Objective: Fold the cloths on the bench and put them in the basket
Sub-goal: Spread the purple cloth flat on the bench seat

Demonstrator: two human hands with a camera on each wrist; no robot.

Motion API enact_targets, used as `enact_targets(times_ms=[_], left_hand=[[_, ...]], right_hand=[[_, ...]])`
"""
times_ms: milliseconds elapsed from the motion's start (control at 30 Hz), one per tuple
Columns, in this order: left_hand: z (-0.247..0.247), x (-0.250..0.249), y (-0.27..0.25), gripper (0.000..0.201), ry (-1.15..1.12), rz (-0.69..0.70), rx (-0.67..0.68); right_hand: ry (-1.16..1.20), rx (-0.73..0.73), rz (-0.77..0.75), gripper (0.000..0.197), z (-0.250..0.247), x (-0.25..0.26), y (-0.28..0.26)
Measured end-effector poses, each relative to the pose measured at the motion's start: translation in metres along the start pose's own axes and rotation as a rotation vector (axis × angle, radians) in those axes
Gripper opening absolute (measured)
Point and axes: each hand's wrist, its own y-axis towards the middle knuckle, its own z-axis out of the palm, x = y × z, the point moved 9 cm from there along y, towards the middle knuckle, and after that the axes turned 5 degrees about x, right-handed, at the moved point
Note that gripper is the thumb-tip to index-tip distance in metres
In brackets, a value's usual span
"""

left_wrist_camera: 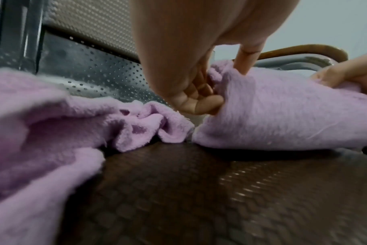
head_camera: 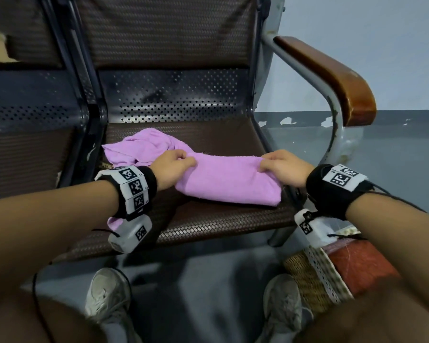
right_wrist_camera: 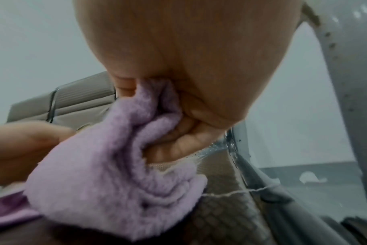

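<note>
Two purple cloths can be made out in the head view: a folded cloth (head_camera: 229,179) at frame centre on the table (head_camera: 208,224), pinched at its ends by the left hand (head_camera: 171,167) and right hand (head_camera: 286,169), and a crumpled cloth (head_camera: 139,144) just up-left, not yet folded. The basket (head_camera: 332,273) sits lower right; what's inside can't be told. In the left wrist view, the fingers (left_wrist_camera: 201,102) are curled into the fold's edge. In the right wrist view, bunched fabric is clamped by the fingers (right_wrist_camera: 186,140). Probably about halfway, nothing clearly binned yet.
</note>
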Motion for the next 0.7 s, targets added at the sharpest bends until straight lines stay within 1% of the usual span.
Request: enact_targets(times_ms=[67,133,167,200,233,300,333,367,433,533,600,633,667,700], left_hand=[[-0.005,0.006,0.001,0.024,0.044,-0.038,-0.087],[-0.012,0.008,0.0,0.028,0.184,-0.084,-0.158],[-0.013,0.01,-0.001,0.034,0.246,-0.13,-0.151],[-0.01,0.016,-0.003,0.043,0.259,-0.205,-0.115],[-0.002,0.025,-0.006,0.051,0.211,-0.299,-0.053],[0.019,0.04,-0.018,0.058,0.053,-0.473,0.09],[0.028,0.042,-0.022,0.06,-0.003,-0.507,0.143],[0.034,0.042,-0.023,0.061,-0.051,-0.51,0.172],[0.039,0.035,-0.021,0.058,-0.15,-0.477,0.167],[0.035,0.018,-0.014,0.047,-0.277,-0.401,0.07],[0.031,-0.003,-0.01,0.039,-0.352,-0.305,-0.005],[0.029,-0.016,-0.008,0.032,-0.381,-0.246,-0.033],[0.027,-0.032,-0.009,0.025,-0.401,-0.191,-0.055],[0.026,-0.048,-0.011,0.021,-0.428,-0.142,-0.068]], right_hand=[[0.048,0.017,0.079,0.018,0.006,-0.016,0.003],[-0.009,-0.02,0.118,0.017,0.006,-0.027,0.008],[-0.062,-0.044,0.127,0.02,0.005,-0.029,0.011],[-0.111,-0.064,0.136,0.023,0.003,-0.029,0.012],[-0.154,-0.082,0.146,0.026,0.001,-0.028,0.014],[-0.235,-0.102,0.167,0.028,0.0,-0.025,0.016],[-0.265,-0.111,0.179,0.027,0.0,-0.024,0.017],[-0.289,-0.12,0.188,0.027,0.001,-0.023,0.018],[-0.334,-0.122,0.201,0.026,0.003,-0.019,0.018],[-0.416,-0.092,0.221,0.024,0.004,-0.012,0.016],[-0.471,-0.083,0.207,0.023,-0.002,-0.005,0.015],[-0.461,-0.077,0.167,0.03,-0.005,0.001,0.015],[-0.388,-0.062,0.097,0.041,-0.005,0.009,0.015],[-0.246,-0.04,0.019,0.051,-0.005,0.019,0.011]])
